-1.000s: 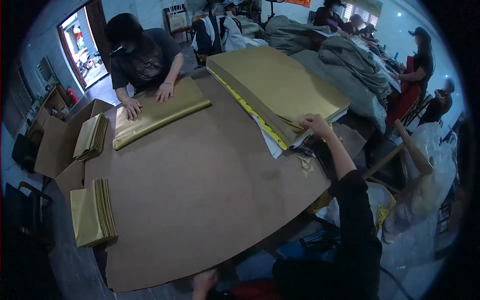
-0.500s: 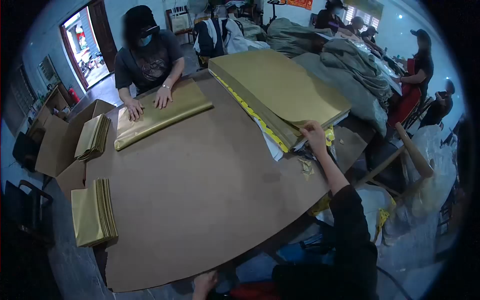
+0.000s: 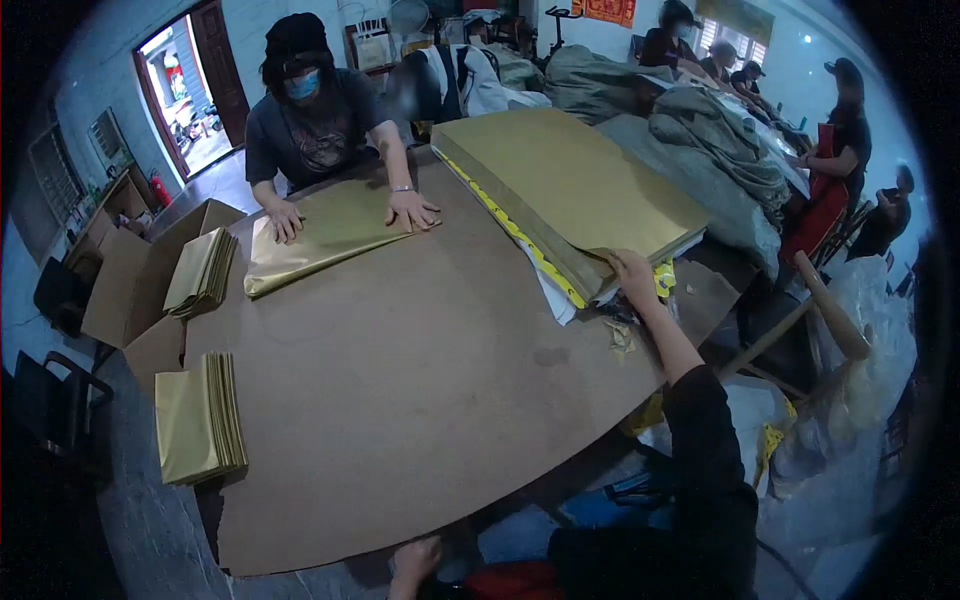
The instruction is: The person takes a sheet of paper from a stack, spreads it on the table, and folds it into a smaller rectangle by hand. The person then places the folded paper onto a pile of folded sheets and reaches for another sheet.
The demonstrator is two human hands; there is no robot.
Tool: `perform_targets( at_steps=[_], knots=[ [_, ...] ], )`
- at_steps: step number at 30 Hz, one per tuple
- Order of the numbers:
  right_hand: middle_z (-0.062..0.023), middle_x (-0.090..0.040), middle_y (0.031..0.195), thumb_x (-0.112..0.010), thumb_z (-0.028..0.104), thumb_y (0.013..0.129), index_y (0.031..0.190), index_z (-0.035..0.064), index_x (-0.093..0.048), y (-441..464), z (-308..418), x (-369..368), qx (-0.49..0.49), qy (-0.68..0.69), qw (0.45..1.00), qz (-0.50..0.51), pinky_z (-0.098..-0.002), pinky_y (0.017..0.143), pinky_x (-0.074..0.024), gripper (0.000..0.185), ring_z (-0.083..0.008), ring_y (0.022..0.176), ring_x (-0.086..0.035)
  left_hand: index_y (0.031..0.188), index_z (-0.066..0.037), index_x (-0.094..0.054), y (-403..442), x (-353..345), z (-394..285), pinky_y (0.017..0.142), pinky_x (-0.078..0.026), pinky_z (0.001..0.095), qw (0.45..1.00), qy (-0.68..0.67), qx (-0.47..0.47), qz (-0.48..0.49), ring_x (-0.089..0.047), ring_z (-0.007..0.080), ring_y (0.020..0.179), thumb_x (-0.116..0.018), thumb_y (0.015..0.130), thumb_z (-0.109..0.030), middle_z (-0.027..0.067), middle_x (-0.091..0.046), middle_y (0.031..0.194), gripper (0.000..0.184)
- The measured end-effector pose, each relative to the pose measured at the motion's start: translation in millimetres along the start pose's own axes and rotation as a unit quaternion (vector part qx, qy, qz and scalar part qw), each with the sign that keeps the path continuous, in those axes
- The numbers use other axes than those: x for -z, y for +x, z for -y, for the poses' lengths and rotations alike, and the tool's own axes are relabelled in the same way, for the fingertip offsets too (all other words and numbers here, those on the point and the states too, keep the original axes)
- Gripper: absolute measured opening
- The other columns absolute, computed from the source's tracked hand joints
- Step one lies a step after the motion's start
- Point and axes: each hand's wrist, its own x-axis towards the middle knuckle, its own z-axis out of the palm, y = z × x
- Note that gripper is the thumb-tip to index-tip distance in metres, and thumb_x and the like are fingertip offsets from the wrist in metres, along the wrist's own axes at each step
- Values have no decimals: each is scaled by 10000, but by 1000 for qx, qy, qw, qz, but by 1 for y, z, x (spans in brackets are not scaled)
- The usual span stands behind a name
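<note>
A thick stack of gold paper sheets (image 3: 575,170) lies at the far right of the table. At its near corner my right hand (image 3: 632,275) pinches the edge of the top sheet, which is slightly lifted there. Low at the table's near edge is my left hand (image 3: 415,558), its fingers curled in a fist with nothing visible in them. Across the table a co-worker's two hands press on a folded gold sheet (image 3: 325,228). Folded gold bundles stand at the left, one at the near corner (image 3: 195,425) and one by the carton (image 3: 200,272).
Brown board (image 3: 420,400) covers the table. Yellow-and-white wrapping (image 3: 515,235) sticks out under the stack, and torn scraps (image 3: 620,335) lie beside it. An open cardboard carton (image 3: 125,285) stands at the left. Wooden bars (image 3: 835,310) and plastic-wrapped things are at the right.
The co-worker's hands have spread apart, one sliding to the right end of the gold sheet, whose near edge now lies flatter. My right hand stays at the stack's corner. The view has shifted slightly.
</note>
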Motion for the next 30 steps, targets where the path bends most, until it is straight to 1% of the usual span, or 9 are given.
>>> perform_targets(
  at_steps=[5, 9, 13, 17, 19, 21, 23, 26, 30],
  knots=[
    [-198, -629, 883, -549, 261, 880, 1043, 33, -589, 33, -2, 2, -135, -82, 986, -51, -457, 716, -459, 283, -406, 849, -574, 928, -194, -657, 4, 1, -4, 600, -523, 424, 995, -23, -27, -92, -633, 302, 665, -587, 756, -215, 104, -644, 767, 187],
    [-168, -648, 902, -659, 351, 785, 1074, 72, -602, 27, -5, 2, -69, -92, 993, 39, -430, 733, -475, 407, -359, 866, -607, 909, -172, -655, 7, 4, -2, 585, -515, 432, 999, -38, -26, -29, -629, 314, 654, -556, 800, -233, 116, -642, 758, 159],
    [-175, -638, 969, -682, 259, 766, 1120, 91, -575, 23, 13, 7, -106, -111, 978, 144, -426, 738, -481, 406, -340, 888, -610, 886, -147, -648, 7, 4, -5, 577, -509, 448, 999, -54, -9, -7, -620, 333, 647, -537, 824, -233, 120, -641, 739, 154],
    [-184, -611, 1056, -681, 71, 749, 1206, 115, -531, 15, 5, -6, -88, 31, 996, -7, -438, 776, -476, 483, -325, 933, -602, 870, -138, -654, 3, -2, -5, 571, -510, 446, 984, -120, -34, -128, -622, 333, 655, -545, 819, -226, 121, -645, 753, 149],
    [-174, -603, 1083, -652, 33, 746, 1218, 116, -529, 13, 6, -8, -97, 102, 987, -83, -435, 808, -469, 495, -330, 977, -585, 1003, -107, -637, 4, 10, -8, 631, -507, 448, 996, -84, -16, -34, -629, 321, 762, -609, 780, -213, 128, -650, 820, 248],
    [-173, -594, 1106, -604, 7, 747, 1211, 101, -542, 15, -15, -5, -37, -74, 996, -37, -442, 842, -455, 477, -345, 1007, -565, 1017, -112, -640, 9, 15, -11, 626, -510, 446, 997, -70, 2, -7, -632, 317, 750, -615, 768, -200, 124, -651, 806, 265],
    [-181, -573, 1143, -543, 12, 765, 1181, 78, -560, 26, -9, 3, -144, -187, 966, 103, -448, 875, -432, 421, -363, 1040, -534, 1030, -118, -642, 8, 15, -10, 621, -512, 444, 998, -58, 22, 20, -634, 314, 738, -621, 755, -187, 120, -653, 792, 285],
    [-185, -607, 1042, -456, 9, 804, 1132, 106, -605, 50, -15, 2, -47, -178, 979, -82, -453, 784, -458, 373, -377, 966, -550, 960, -152, -641, 7, 15, -8, 637, -519, 446, 995, -87, -12, -41, -639, 309, 763, -554, 773, -187, 103, -657, 820, 209],
    [-192, -618, 934, -440, -44, 797, 1104, 82, -601, 82, 31, 27, -53, -201, 976, -64, -466, 702, -458, 369, -363, 847, -563, 1004, -152, -645, 6, 17, -11, 682, -521, 432, 997, -74, -11, -28, -640, 303, 795, -572, 746, -161, 103, -660, 861, 268]
  ],
)
